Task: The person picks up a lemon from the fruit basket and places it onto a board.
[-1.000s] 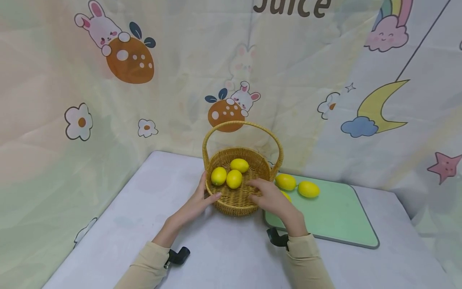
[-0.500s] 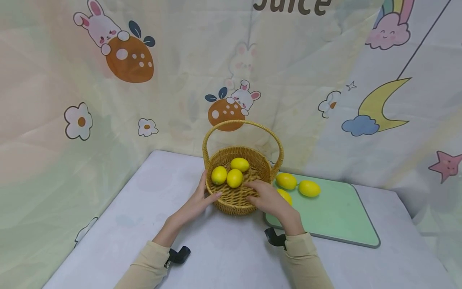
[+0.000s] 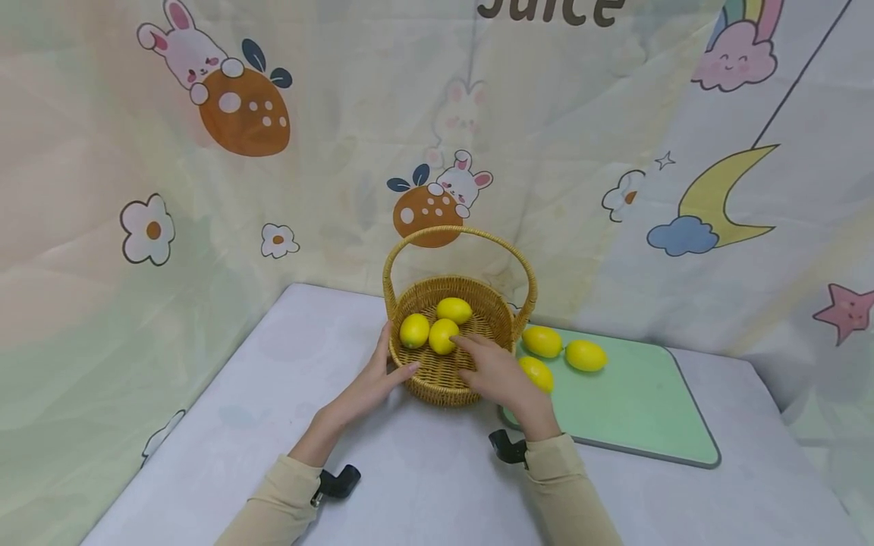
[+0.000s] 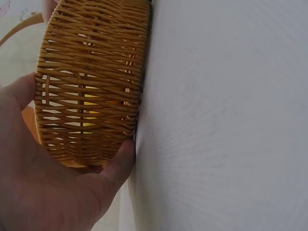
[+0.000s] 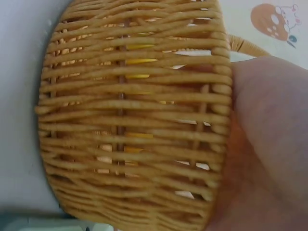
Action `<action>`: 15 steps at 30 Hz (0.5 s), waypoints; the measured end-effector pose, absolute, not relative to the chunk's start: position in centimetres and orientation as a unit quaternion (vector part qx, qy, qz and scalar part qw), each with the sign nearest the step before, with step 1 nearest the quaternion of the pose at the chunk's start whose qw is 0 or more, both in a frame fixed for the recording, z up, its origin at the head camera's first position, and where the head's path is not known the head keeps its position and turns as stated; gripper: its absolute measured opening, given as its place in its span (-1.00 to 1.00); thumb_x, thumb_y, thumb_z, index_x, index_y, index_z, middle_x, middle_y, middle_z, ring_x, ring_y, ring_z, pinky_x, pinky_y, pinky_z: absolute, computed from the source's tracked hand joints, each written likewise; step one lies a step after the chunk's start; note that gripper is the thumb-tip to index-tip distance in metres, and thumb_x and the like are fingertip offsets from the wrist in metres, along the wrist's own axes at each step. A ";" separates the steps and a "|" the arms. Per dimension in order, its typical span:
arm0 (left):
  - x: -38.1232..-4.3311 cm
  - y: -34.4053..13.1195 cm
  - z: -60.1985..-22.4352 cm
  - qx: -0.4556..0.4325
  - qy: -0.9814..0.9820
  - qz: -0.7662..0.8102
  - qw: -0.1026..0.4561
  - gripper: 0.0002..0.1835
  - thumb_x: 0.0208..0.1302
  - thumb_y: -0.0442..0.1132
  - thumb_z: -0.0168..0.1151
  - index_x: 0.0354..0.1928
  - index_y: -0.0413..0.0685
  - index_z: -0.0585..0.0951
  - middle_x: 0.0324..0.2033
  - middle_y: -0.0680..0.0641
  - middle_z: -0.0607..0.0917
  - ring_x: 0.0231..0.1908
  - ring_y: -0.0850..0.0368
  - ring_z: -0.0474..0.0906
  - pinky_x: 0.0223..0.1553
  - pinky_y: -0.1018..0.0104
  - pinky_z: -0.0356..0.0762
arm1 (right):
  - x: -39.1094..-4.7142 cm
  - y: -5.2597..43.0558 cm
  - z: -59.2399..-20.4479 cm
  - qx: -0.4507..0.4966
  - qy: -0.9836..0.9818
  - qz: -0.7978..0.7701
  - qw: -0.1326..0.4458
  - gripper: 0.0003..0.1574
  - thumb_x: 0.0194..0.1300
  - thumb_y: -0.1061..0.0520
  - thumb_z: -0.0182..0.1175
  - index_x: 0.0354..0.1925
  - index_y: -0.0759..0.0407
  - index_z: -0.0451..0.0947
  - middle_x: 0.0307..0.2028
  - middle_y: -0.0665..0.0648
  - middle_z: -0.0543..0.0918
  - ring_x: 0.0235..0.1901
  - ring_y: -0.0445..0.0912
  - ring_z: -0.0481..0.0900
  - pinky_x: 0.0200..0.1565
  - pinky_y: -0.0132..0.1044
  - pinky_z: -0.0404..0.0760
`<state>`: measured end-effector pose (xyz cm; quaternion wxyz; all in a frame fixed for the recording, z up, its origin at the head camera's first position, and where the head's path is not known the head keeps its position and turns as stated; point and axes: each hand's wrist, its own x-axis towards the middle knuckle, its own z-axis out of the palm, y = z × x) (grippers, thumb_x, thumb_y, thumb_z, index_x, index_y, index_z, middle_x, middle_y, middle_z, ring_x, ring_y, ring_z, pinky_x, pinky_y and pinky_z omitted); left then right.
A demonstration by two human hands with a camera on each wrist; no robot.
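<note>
A round woven wicker basket (image 3: 442,396) with a tall arched handle stands on the table. Three yellow lemons (image 3: 413,331) lie together inside it, toward the left and back. My left hand (image 3: 369,381) grips the basket's left side, thumb at the front rim; in the left wrist view its fingers spread along the woven wall (image 4: 91,96). Over the front right rim, my right hand (image 3: 501,378) reaches in with loosely bent fingers. One fingertip overlaps the nearest lemon (image 3: 442,338). The basket wall (image 5: 134,110) hides those fingertips in the right wrist view.
Right of the basket lies a green cutting board (image 3: 635,402) with a grey edge. Three more lemons (image 3: 586,355) rest on its left part, one close to my right wrist. A printed cloth (image 3: 328,189) hangs behind the white table (image 3: 410,485).
My right hand has moved left and deeper into the basket, up to the nearest lemon. More of the closest lemon on the board now shows. My left hand stays on the basket.
</note>
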<state>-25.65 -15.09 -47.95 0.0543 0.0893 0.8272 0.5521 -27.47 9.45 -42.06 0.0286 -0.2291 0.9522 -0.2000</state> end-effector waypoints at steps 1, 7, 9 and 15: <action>-25.7 -15.1 -48.0 0.089 0.826 0.554 0.054 0.09 0.29 0.36 0.13 0.52 0.49 -0.46 0.57 0.15 -0.38 0.58 0.07 -0.36 0.53 -0.20 -0.23 | -27.5 9.3 -42.1 -0.230 0.954 -0.188 0.030 -0.31 0.35 0.01 0.23 0.41 -0.07 0.37 0.42 0.14 0.40 0.39 0.15 0.38 0.32 0.20 0.39; -25.6 -15.1 -47.9 0.090 0.823 0.558 0.056 0.08 0.31 0.32 0.15 0.52 0.51 -0.45 0.57 0.15 -0.38 0.58 0.05 -0.32 0.53 -0.20 -0.21 | -27.7 8.9 -42.4 -0.230 0.963 -0.136 0.030 -0.36 0.37 -0.10 0.13 0.39 -0.15 0.40 0.41 0.05 0.41 0.38 0.13 0.40 0.26 0.18 0.45; -25.5 -15.1 -47.9 0.090 0.823 0.558 0.056 0.09 0.29 0.35 0.14 0.52 0.51 -0.45 0.57 0.15 -0.37 0.58 0.05 -0.32 0.53 -0.20 -0.21 | -27.9 8.9 -42.5 -0.231 0.964 -0.133 0.024 -0.36 0.36 -0.10 0.13 0.39 -0.16 0.41 0.41 0.05 0.43 0.37 0.12 0.41 0.21 0.14 0.49; -25.6 -15.0 -47.8 0.092 0.823 0.559 0.054 0.09 0.30 0.34 0.13 0.53 0.48 -0.45 0.57 0.13 -0.38 0.59 0.03 -0.35 0.51 -0.24 -0.22 | -28.4 8.9 -43.0 -0.225 0.964 -0.143 0.014 -0.31 0.34 -0.10 0.18 0.41 -0.16 0.36 0.40 0.07 0.43 0.35 0.12 0.43 0.17 0.12 0.53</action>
